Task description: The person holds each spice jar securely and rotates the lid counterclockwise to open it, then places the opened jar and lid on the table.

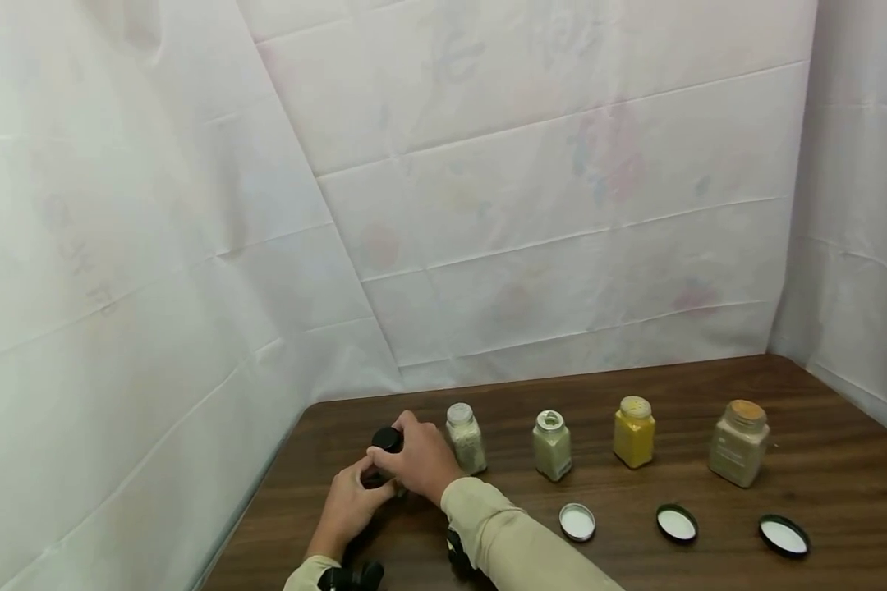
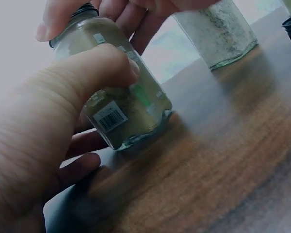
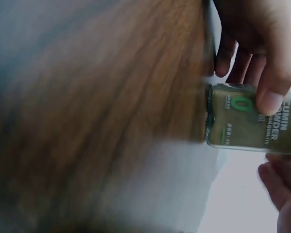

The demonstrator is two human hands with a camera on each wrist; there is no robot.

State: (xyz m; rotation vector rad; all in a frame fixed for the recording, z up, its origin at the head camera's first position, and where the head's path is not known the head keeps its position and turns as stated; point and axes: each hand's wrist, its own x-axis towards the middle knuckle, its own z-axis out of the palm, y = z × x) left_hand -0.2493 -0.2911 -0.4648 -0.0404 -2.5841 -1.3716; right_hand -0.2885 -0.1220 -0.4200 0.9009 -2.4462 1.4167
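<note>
My left hand (image 1: 349,502) grips a square glass jar (image 2: 145,104) of brownish powder, its thumb lying across the label. The jar reads "CUMIN POWDER" in the right wrist view and stands at the left of the table, its base at the tabletop. My right hand (image 1: 423,458) pinches the round black lid (image 1: 388,440) at the jar's top, fingers curled about the neck. How tightly the lid sits is hidden by the fingers. Just right of the hands stands a lidless shaker jar (image 1: 467,443) of pale, speckled seasoning.
Farther right on the wooden table (image 1: 503,542) stand a greenish jar (image 1: 553,450), a yellow jar (image 1: 634,435) and a wider brown jar (image 1: 739,447), all lidless. In front lie a silver-rimmed lid (image 1: 577,522) and two black-rimmed lids, one in the middle (image 1: 677,524), one rightmost (image 1: 784,536). White sheeting (image 1: 532,246) hangs behind.
</note>
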